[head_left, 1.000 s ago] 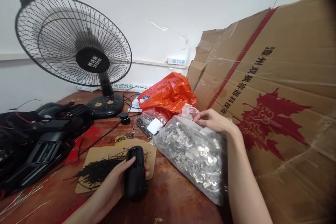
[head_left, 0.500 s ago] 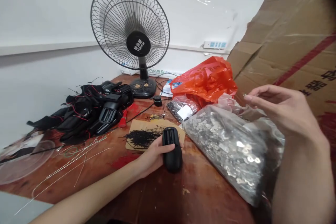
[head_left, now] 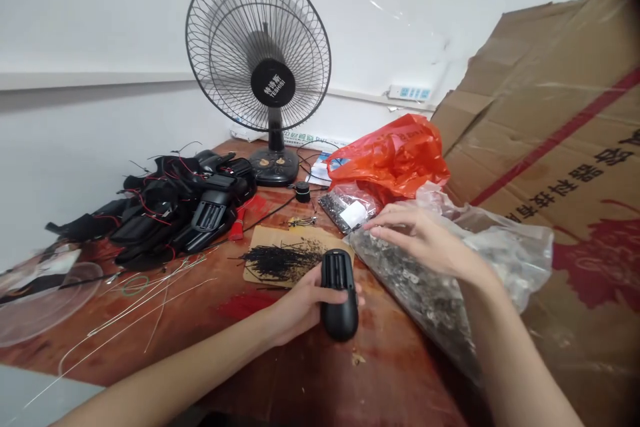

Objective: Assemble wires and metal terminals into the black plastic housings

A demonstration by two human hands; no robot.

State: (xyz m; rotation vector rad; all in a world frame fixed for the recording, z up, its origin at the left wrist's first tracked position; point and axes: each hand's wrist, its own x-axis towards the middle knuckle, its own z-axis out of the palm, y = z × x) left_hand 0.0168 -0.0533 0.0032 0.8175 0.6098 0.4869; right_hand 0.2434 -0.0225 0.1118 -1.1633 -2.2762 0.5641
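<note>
My left hand (head_left: 305,300) is closed around a black plastic housing (head_left: 340,323), thumb across its front. The housing is held upright, its slotted battery compartment facing me. To the right and slightly higher, my right hand (head_left: 417,237) pinches a small metal piece between thumb and fingertips; its exact shape is too small to make out. Below that hand lies a clear plastic bag (head_left: 425,303) full of small shiny metal tabs. Behind the housing, a pile of short black wires (head_left: 275,261) rests on a piece of cardboard (head_left: 325,237).
At the left is a heap of black housings (head_left: 207,213) with red wires. A black fan (head_left: 273,83) stands at the back, near an orange plastic bag (head_left: 390,153). Large cardboard (head_left: 550,140) leans at the right. Loose thin wires (head_left: 165,293) and a clear lid (head_left: 75,300) lie front left.
My right hand has moved left and down from beside the cardboard, over the bag of metal tabs towards the housing. My left hand keeps its hold on the housing. The view has shifted slightly.
</note>
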